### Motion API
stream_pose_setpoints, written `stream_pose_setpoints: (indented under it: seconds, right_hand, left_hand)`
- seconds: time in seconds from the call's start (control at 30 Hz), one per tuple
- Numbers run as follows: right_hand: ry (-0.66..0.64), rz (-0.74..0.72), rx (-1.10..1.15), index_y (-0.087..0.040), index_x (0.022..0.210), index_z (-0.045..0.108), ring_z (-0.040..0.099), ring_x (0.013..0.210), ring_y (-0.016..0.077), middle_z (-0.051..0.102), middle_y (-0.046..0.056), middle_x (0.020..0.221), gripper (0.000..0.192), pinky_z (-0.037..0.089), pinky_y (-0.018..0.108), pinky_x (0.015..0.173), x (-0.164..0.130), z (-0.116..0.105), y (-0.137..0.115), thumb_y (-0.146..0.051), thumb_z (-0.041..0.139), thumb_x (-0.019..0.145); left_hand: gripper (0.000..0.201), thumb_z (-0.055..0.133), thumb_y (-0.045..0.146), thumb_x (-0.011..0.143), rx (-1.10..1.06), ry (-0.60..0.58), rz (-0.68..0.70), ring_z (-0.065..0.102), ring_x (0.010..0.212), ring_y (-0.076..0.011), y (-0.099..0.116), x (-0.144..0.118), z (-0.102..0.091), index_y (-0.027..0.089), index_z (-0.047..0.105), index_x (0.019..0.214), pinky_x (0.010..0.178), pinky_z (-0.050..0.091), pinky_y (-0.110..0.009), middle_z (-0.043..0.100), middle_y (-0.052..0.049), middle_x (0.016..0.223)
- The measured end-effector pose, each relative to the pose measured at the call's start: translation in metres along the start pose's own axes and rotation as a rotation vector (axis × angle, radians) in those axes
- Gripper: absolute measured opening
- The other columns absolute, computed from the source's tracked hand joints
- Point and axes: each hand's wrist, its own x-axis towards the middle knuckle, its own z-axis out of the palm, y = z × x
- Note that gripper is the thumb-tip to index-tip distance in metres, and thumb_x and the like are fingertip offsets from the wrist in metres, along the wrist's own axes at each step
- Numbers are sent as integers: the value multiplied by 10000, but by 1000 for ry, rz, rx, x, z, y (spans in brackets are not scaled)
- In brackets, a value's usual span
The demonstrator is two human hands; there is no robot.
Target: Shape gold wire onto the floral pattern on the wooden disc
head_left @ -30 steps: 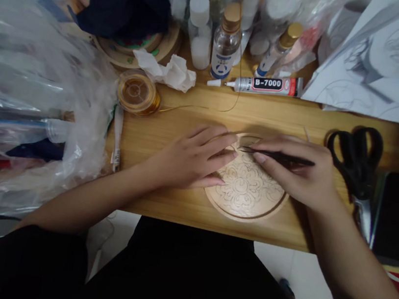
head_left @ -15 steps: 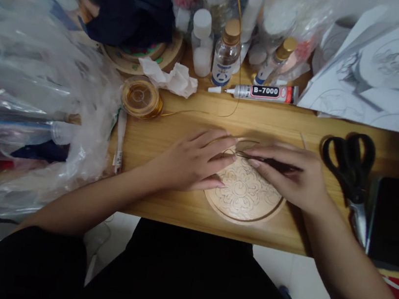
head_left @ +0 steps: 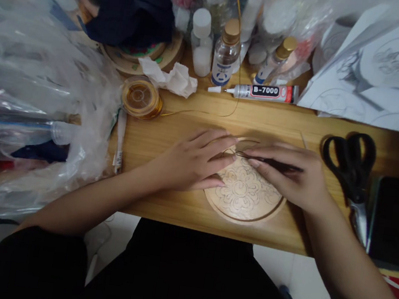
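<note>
A round wooden disc (head_left: 250, 213) with a raised rim and a flower pattern drawn on it lies on the table near the front edge. My left hand (head_left: 198, 161) rests on its left side, fingers stretched out and apart, fingertips beside a small loop of thin wire (head_left: 229, 151). From the right, my right hand (head_left: 292, 175) pinches dark, slim tweezers (head_left: 275, 163) between thumb and fingers. Their tip points left and meets the wire near my left fingertips. Whether the tips grip the wire is too small to tell.
Behind the disc are a spool of golden wire (head_left: 140, 97), crumpled tissue (head_left: 179, 80), a B-7000 glue tube (head_left: 265, 92) and a gold-capped bottle (head_left: 225, 56). Black scissors (head_left: 355, 191) and a dark phone-like slab (head_left: 395, 221) lie right. Plastic bags (head_left: 90, 104) crowd the left.
The tweezers in my right hand have tilted slightly, and more of their shaft shows. My left hand keeps its place on the disc.
</note>
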Motion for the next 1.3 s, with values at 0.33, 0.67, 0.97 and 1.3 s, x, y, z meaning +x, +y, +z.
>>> stream_pose_setpoints:
  seconds: [0.33, 0.67, 0.97, 1.3]
  right_hand:
    - [-6, 4, -11, -233, 1017, 735, 716, 883, 161, 756, 37, 996, 190, 576, 288, 745, 0, -1, 0, -207, 672, 840]
    - [-1, -11, -6, -231, 1021, 733, 715, 877, 156, 757, 33, 994, 199, 575, 286, 756, 0, -1, 1, -192, 676, 834]
    - [-4, -34, -12, -236, 1036, 728, 715, 877, 145, 757, 25, 988, 219, 588, 282, 784, 2, 0, 0, -166, 658, 841]
    - [-14, -56, -7, -229, 1057, 716, 712, 903, 136, 752, 26, 1014, 239, 584, 276, 822, 0, 0, 3, -150, 656, 840]
  left_hand:
    - [408, 562, 400, 930, 19, 35, 23, 540, 1240, -361, -1, 0, 1, 80, 623, 1177, 1014, 488, -499, 575, -209, 1316]
    - [416, 570, 402, 927, 37, 24, 29, 533, 1239, -356, 0, -1, 1, 78, 619, 1183, 1021, 477, -492, 573, -205, 1313]
    - [401, 592, 391, 914, 67, 17, 51, 519, 1262, -330, -1, -1, 3, 89, 605, 1178, 1036, 466, -486, 577, -192, 1312]
    - [293, 533, 395, 944, 114, 171, 119, 645, 1074, -250, -3, 0, -4, 138, 666, 989, 913, 556, -399, 711, -99, 1126]
